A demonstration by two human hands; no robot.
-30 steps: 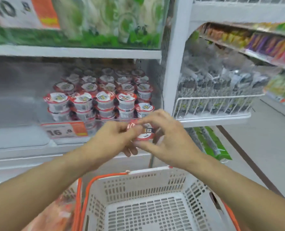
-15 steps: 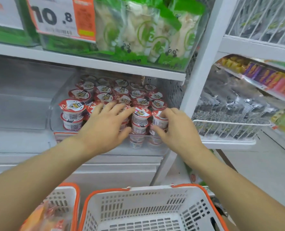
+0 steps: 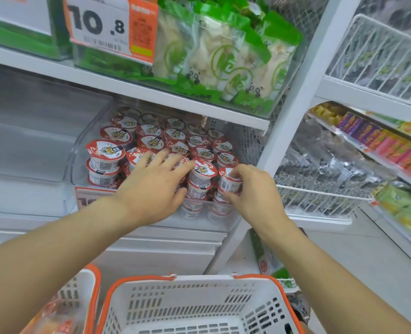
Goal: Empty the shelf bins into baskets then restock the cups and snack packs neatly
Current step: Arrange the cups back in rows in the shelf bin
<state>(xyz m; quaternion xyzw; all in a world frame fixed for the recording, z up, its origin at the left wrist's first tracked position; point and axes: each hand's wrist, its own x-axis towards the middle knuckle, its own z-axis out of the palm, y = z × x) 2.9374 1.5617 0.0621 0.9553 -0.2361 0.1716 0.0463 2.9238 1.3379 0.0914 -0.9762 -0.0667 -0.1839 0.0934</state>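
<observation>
Both hands are up in the clear shelf bin [image 3: 79, 150] packed with red-lidded cups [image 3: 151, 141], stacked in layers. The left hand [image 3: 151, 186] lies flat with fingers spread over the front cups, holding nothing. The right hand [image 3: 252, 189] pinches the front right cup [image 3: 229, 180] by its side. Below sits a white basket [image 3: 199, 302] with orange rim; another basket [image 3: 84, 283] is just left of it.

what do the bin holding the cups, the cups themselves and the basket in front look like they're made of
Bin: clear rigid plastic, glossy; the cups show through its walls.
Cups: likely thin white plastic tubs with printed peel-off lids, possibly foil.
Basket: matte white moulded plastic with slotted walls and an orange rim.
</observation>
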